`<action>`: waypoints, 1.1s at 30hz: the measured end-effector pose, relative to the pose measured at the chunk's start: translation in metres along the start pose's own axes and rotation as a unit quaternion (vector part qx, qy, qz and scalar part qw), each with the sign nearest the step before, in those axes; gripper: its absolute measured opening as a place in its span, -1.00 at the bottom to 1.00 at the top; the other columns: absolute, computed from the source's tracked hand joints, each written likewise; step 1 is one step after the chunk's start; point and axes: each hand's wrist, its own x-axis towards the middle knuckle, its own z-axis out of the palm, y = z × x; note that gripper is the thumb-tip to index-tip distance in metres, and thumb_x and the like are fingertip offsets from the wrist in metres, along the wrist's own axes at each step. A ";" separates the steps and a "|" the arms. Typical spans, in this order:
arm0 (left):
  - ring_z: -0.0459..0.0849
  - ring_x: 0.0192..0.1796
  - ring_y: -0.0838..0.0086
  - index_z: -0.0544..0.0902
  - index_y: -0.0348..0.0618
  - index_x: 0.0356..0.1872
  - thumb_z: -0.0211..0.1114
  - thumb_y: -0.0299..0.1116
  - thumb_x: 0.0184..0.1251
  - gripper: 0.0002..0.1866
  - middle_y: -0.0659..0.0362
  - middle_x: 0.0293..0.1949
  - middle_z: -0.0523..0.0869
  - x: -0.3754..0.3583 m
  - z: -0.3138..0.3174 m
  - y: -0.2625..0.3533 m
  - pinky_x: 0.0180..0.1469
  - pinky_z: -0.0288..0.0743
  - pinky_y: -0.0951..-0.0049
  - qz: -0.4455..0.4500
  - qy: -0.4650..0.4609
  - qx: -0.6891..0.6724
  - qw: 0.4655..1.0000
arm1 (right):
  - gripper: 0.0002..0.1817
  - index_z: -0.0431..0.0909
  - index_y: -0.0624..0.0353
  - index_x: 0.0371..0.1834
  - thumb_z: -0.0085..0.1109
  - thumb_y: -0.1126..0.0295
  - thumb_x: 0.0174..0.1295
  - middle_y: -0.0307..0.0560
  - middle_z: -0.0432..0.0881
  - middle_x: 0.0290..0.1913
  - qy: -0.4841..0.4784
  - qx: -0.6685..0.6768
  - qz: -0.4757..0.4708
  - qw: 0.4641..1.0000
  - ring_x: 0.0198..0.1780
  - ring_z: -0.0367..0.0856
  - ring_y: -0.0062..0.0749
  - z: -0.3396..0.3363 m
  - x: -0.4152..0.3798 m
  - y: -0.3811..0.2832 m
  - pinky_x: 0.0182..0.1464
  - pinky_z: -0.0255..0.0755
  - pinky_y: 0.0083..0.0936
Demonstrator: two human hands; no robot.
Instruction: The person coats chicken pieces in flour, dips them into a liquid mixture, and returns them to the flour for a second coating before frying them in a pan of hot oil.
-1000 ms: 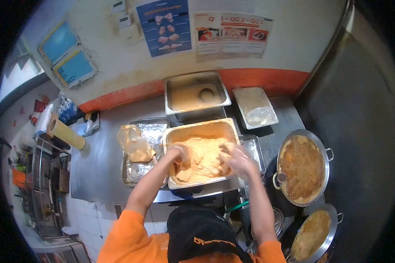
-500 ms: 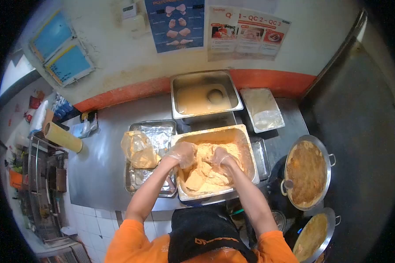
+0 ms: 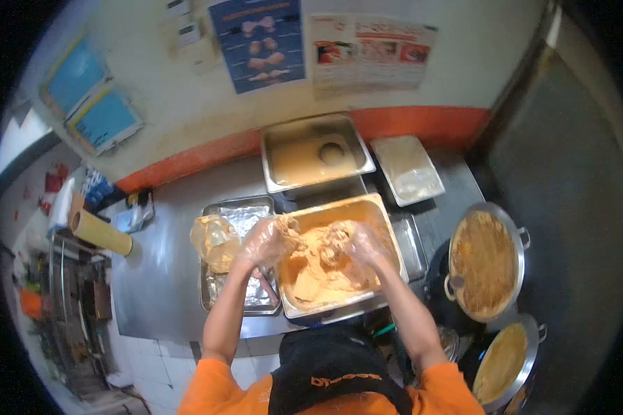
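Note:
My left hand (image 3: pixel 264 243), in a clear plastic glove, is closed around a flour-coated chicken piece (image 3: pixel 289 227) over the left rim of a deep metal pan. Above the middle of that pan, my right hand (image 3: pixel 365 247), gloved the same way, grips another flour-coated chicken piece (image 3: pixel 336 238). Orange-tinted flour (image 3: pixel 318 287) fills the metal pan (image 3: pixel 387 238), with hollows and lumps on its surface. Just left of it lies a foil-lined tray (image 3: pixel 239 306), bearing a clear plastic bag (image 3: pixel 216 242) and a tong-like utensil (image 3: pixel 266 289), partly hidden by my left forearm.
Behind the flour stands a metal pan of orange-brown liquid (image 3: pixel 301 162) with a round dark object in it. A white-topped container (image 3: pixel 408 169) sits at the back right. Two wide pans of frying oil (image 3: pixel 488 266) are at the right. A yellow cylinder (image 3: pixel 102 234) stands far left.
Both hands have risen out of the flour, each now holding a coated chicken piece in sight. My left hand has shifted left. The camera view has moved slightly.

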 end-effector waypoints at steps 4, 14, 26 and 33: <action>0.69 -0.20 0.12 0.68 -0.14 -0.19 0.45 -0.19 0.12 -0.69 -0.02 -0.26 0.74 0.009 0.022 -0.002 -0.12 0.56 0.19 0.021 -0.009 0.088 0.996 | -0.74 0.64 0.25 -0.11 0.14 0.26 0.37 0.00 0.72 -0.20 0.051 0.145 0.002 0.988 -0.17 0.68 -0.33 0.003 -0.012 0.020 -0.11 0.60 -0.42; 0.68 -0.42 0.45 0.58 -0.25 -0.28 0.43 -0.51 0.17 -0.82 0.04 -0.35 0.73 0.034 0.097 0.119 -0.43 0.56 0.47 0.030 -0.183 -0.299 0.936 | -0.75 0.72 0.16 -0.14 0.36 0.33 0.12 -0.03 0.77 -0.16 0.406 0.130 -0.029 0.904 -0.20 0.72 -0.43 -0.160 -0.232 0.051 -0.04 0.59 -0.43; 0.68 -0.21 0.44 0.63 -0.24 -0.15 0.49 -0.49 0.10 -0.71 0.18 -0.27 0.75 -0.003 0.340 0.431 -0.15 0.59 0.43 0.484 -0.268 0.011 0.833 | -0.74 0.71 0.20 -0.12 0.16 0.38 0.18 0.08 0.75 -0.14 0.566 0.004 0.440 0.697 -0.13 0.73 -0.19 -0.218 -0.664 0.192 -0.05 0.57 -0.24; 0.67 -0.44 0.27 0.69 -0.31 -0.51 0.37 -0.26 0.05 -0.74 0.02 -0.50 0.71 0.007 0.586 0.542 -0.37 0.53 0.26 0.610 -0.321 0.012 0.725 | -0.63 0.68 0.19 -0.11 -0.06 0.22 0.29 0.20 0.69 -0.06 0.573 0.002 0.530 0.625 -0.06 0.69 -0.02 -0.181 -0.770 0.321 0.03 0.51 -0.06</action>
